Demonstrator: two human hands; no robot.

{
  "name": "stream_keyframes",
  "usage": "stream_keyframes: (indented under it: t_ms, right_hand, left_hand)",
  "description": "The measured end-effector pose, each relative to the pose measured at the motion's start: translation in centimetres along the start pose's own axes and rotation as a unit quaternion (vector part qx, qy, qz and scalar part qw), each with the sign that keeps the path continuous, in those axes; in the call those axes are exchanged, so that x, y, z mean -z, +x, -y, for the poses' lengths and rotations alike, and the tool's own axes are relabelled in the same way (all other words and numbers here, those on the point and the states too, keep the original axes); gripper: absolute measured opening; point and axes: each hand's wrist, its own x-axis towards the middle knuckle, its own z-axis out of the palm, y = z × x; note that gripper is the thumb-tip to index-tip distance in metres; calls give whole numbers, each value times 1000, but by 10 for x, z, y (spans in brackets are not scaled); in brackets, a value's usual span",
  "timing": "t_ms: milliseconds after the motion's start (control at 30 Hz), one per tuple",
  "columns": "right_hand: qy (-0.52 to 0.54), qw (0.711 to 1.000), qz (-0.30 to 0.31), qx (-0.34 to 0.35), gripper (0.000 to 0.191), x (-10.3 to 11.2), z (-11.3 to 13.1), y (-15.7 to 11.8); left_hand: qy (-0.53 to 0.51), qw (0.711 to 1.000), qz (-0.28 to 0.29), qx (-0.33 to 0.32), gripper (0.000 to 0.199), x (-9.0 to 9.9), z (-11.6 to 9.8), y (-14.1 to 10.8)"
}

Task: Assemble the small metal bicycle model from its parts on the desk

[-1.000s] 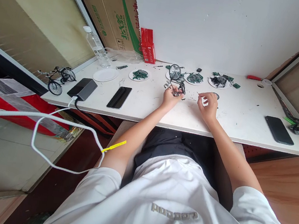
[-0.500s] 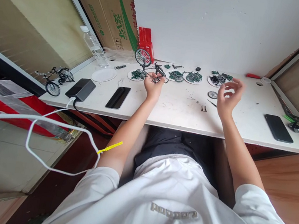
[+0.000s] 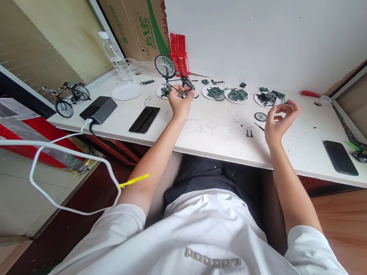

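A dark model bicycle (image 3: 185, 81), partly assembled with one wheel at its far left end, is held up over the table in my left hand (image 3: 180, 103). My fingers wrap round its frame and hide part of it. My right hand (image 3: 278, 122) hovers above the table at the right, fingers curved and apart, with nothing seen in it. Near it lie a loose small wheel (image 3: 260, 117), a small dark U-shaped part (image 3: 249, 133) and a plate of black parts (image 3: 258, 101).
More plates of green parts (image 3: 232, 100) line the back. A finished model bicycle (image 3: 72, 97), a grey box (image 3: 99, 109) with a cable, a phone (image 3: 144, 120) and a bottle (image 3: 114, 57) are at the left. Another phone (image 3: 341, 158) lies right.
My left hand has moved a little to the left with the model bicycle, whose wheel now stands farther left and slightly higher. My right hand has barely shifted.
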Motion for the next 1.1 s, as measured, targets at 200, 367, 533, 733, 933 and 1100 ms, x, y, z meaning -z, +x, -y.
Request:
stream_keyframes:
  t_ms: [200,367,533,733,933,1100]
  right_hand:
    - [36,996,74,28,54,-14,8,-21]
    - [-30,977,196,81,30,-14,23,-30]
    - [-85,926,345,125,21,-12,32,-33]
    - [-118,891,416,137,25,-12,27,-31]
    - [-91,888,421,161,28,-14,26,-31]
    - [-85,915,373,127,37,-12,20,-25]
  left_hand:
    - [-33,996,69,52,63,-22,9,-38]
    - [-49,983,138,111,54,-40,10,-78]
    - [3,976,180,123,49,-44,8,-93]
    - [20,974,190,119,49,-42,10,-91]
    - [20,975,191,116,46,-41,10,-91]
    - [26,975,185,120,47,-42,7,-92]
